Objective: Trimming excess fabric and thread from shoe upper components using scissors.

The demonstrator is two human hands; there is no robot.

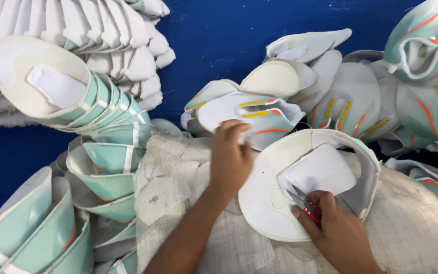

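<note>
Head cam: left hand [230, 157] is clamped on the edge of a white shoe upper [269, 203] lying on a woven sack [411, 223]. Right hand [338, 231], at 5 o'clock, is closed around a small red tool [314, 212] at the upper's tongue. Mint uppers [102, 182] are stacked at 9 o'clock on the blue table [219, 40].

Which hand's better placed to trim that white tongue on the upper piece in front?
Likely right. The right hand already holds the red snips at the base of the white tongue. The left hand only rests at the shoe upper edge.
</note>
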